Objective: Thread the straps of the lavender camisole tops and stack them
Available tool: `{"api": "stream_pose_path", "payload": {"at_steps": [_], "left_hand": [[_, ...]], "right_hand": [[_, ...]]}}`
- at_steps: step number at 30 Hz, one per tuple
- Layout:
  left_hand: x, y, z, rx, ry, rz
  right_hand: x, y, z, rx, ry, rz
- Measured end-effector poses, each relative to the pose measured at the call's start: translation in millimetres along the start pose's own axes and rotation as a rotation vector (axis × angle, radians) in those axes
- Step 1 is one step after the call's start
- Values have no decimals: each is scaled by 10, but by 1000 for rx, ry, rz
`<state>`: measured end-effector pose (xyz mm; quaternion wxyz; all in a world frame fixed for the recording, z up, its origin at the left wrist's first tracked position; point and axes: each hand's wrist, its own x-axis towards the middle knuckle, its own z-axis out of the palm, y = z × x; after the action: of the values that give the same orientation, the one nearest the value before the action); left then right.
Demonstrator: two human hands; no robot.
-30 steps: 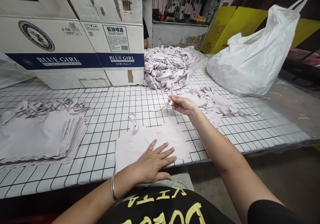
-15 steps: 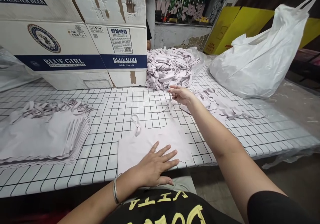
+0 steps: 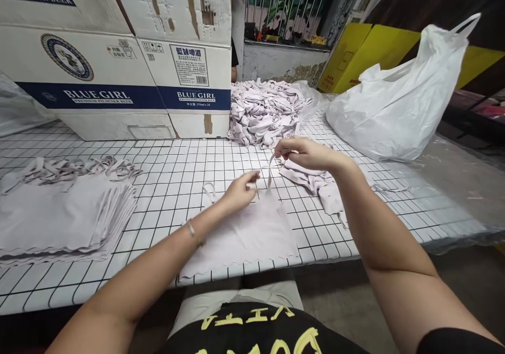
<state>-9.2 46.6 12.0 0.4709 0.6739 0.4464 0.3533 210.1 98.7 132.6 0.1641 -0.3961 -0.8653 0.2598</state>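
Observation:
A pale pinkish camisole top point(image 3: 248, 233) lies flat at the table's front edge, its hem towards me. My right hand point(image 3: 302, 151) is closed in a pinch on one of its thin straps point(image 3: 270, 174), raised off the cloth. Just left of that strap is my left hand point(image 3: 242, 190), thumb and fingers parted, its fingertips at a thin trailing strand. Whether they touch the strand is hard to tell. The top's other strap point(image 3: 209, 191) forms a loop beside my left forearm. Under and beyond my right wrist lie more crumpled pale garments point(image 3: 311, 180).
A neat stack of similar tops point(image 3: 59, 212) is at the left. Behind stands a large beer carton point(image 3: 118, 70), with a heap of pale garments point(image 3: 268, 109) beside it. A white plastic bag point(image 3: 394, 101) and a yellow box point(image 3: 351, 54) are at the right. A person's arm point(image 3: 234, 62) shows behind the carton.
My left hand has lifted from lying flat on the top and moved forward to the raised strap. My right hand, still pinching the strap, has turned and shifted slightly right.

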Motion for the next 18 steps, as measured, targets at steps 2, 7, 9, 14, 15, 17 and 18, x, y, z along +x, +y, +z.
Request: {"api": "stream_pose_path", "payload": {"at_steps": [2,7,9,14,15,17,18], "left_hand": [[329,38,3,-61,-131,-45],[703,30,229,-311,-401,-334],[741,-3,301,-434,-292,-473],[939,54,209,-535,-167,-587],[1005,98,161,-550,-131,-578],[1140,204,62,-565,-35,-522],[1200,259,12,-566,13,-483]], "right_hand": [[-55,-162,-43,-277,43,-48],[-233,-233,429,-410,550,-104],[-412,-159,858,-319,619,-176],[-885,7,1869,-272,89,-113],[-933,20,1967,-280,18,-65],[-973,25,2048,-280,-62,9],[-973,20,2047,-277,-79,32]]}}
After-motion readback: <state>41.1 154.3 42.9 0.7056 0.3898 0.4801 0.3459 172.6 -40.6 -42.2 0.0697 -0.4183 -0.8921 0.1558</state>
